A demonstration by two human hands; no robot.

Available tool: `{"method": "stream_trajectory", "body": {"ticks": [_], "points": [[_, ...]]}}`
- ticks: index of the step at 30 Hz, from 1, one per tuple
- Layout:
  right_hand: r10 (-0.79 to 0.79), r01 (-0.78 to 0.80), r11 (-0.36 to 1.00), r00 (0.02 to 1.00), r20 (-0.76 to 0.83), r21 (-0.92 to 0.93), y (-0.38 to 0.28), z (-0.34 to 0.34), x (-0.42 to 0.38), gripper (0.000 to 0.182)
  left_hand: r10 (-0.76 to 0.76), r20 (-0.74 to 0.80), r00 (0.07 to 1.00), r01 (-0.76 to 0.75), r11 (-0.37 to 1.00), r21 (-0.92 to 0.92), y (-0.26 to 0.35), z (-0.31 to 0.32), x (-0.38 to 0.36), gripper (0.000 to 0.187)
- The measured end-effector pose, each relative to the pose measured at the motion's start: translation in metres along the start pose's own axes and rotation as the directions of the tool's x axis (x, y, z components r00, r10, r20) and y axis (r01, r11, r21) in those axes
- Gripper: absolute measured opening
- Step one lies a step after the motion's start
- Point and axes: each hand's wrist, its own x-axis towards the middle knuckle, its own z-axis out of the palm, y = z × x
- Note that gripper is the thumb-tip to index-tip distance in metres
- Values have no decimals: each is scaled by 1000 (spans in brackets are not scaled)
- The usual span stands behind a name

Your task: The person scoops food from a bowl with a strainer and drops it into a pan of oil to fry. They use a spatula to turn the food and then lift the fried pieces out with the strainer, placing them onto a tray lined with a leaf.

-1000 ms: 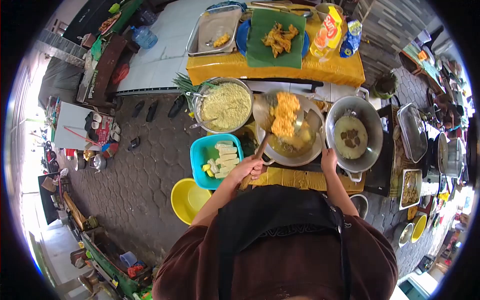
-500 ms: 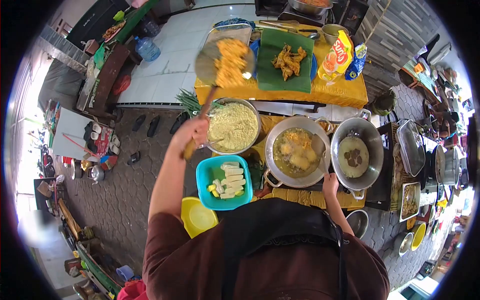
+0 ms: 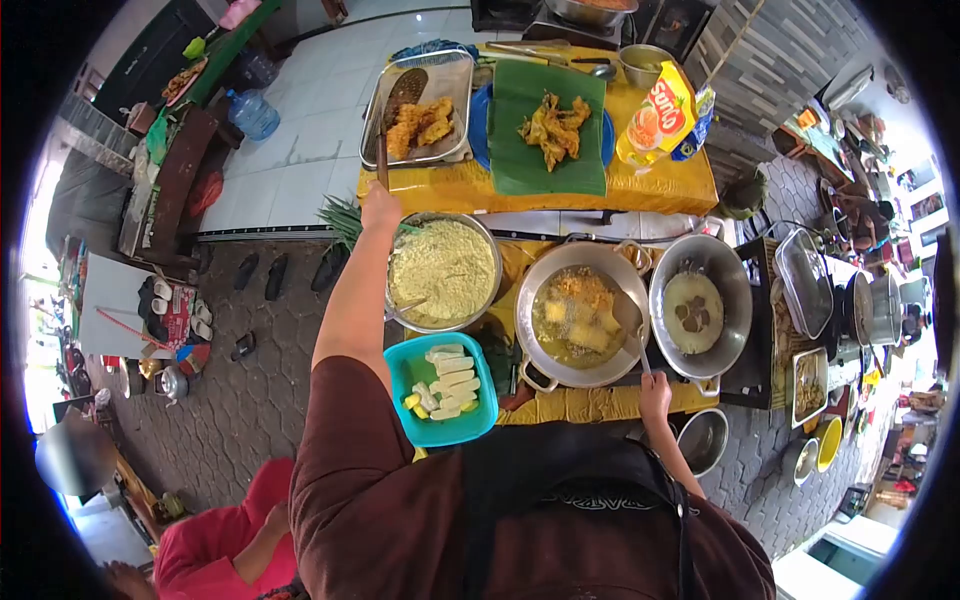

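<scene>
My left hand is wrapped round the wooden handle of a perforated skimmer. The skimmer's head is tilted over a wire-mesh basket, where golden fried pieces lie. My right hand grips the handle of a metal spatula, whose blade rests at the right side of a wok. Inside it, pieces of food fry in bubbling oil. Below my left forearm stands a basin of pale flour. A turquoise tub with several pale sticks is beside my left upper arm.
On the yellow-covered table are a banana leaf with fried food and a Sunco oil pouch. A second pan with oil stands right of the wok. A person in red is at lower left.
My left hand has moved forward and left, and the skimmer's fried pieces are now in the mesh basket. My right hand keeps the spatula in the wok. A person in red has come into view.
</scene>
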Motion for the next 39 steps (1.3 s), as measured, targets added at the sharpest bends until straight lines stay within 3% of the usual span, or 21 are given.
{"method": "stream_trajectory", "body": {"ticks": [2, 9, 11, 15, 16, 18, 19, 21, 22, 23, 25, 27, 32, 34, 39], "points": [[8, -8, 1000, 1000, -1, 2, 2, 5, -2, 26, 120, 3, 993, -120, 991, 67, -8, 7, -9, 31], [24, -24, 1000, 1000, 2, -8, 4, 24, -7, 27, 74, 29, 997, -74, 997, -17, -19, -12, -45, 34], [27, -26, 1000, 999, -37, 18, 0, 29, -8, 28, 81, -1, 997, -81, 990, -119, -19, -14, -52, 36], [55, -55, 998, 998, -40, 4, 9, 39, -4, 33, 256, -238, 937, -297, 942, -155, -43, 20, -37, 34], [110, -110, 994, 994, -23, 0, -4, 32, -8, 34, 239, -195, 951, -281, 932, -228, -40, 17, -40, 34], [123, -121, 992, 991, -55, 44, -2, 33, -12, 32, 16, 104, 994, 44, 832, -553, -12, -4, -67, 20], [125, -124, 992, 991, -37, 31, -4, 30, -14, 32, 20, 125, 992, 53, 834, -550, -7, -10, -83, 20], [134, -132, 990, 991, 23, -52, 4, 27, -13, 31, 151, 228, 962, 131, 477, -869, -4, -17, -105, 13], [139, -138, 989, 990, 25, -56, 9, 27, -17, 31, 187, 261, 947, 162, 422, -892, -2, -21, -120, 11], [122, -122, 992, 993, 7, -43, 15, 29, -20, 30, 184, 263, 947, 165, 423, -891, -5, -24, -136, 11], [96, -96, 995, 995, -10, -26, 21, 29, -19, 29, 281, 462, 841, 346, 378, -859, -13, -31, -169, 13], [83, -77, 990, 995, 55, -116, 22, 25, -20, 26, 274, 572, 773, 455, 388, -801, -21, -32, -208, 14], [-1, 27, 987, 986, 165, -156, 25, 14, -33, 22, 227, 677, 700, 568, 396, -721, -43, -23, -305, 16], [-56, 106, 977, 963, 263, -182, 33, 12, -39, 23, 232, 759, 608, 662, 378, -647, -53, -17, -336, 16], [-60, 87, 993, 958, 280, -84, 63, 27, -41, 23, 137, 749, 648, 567, 571, -594, -67, 3, -385, 12]]}}
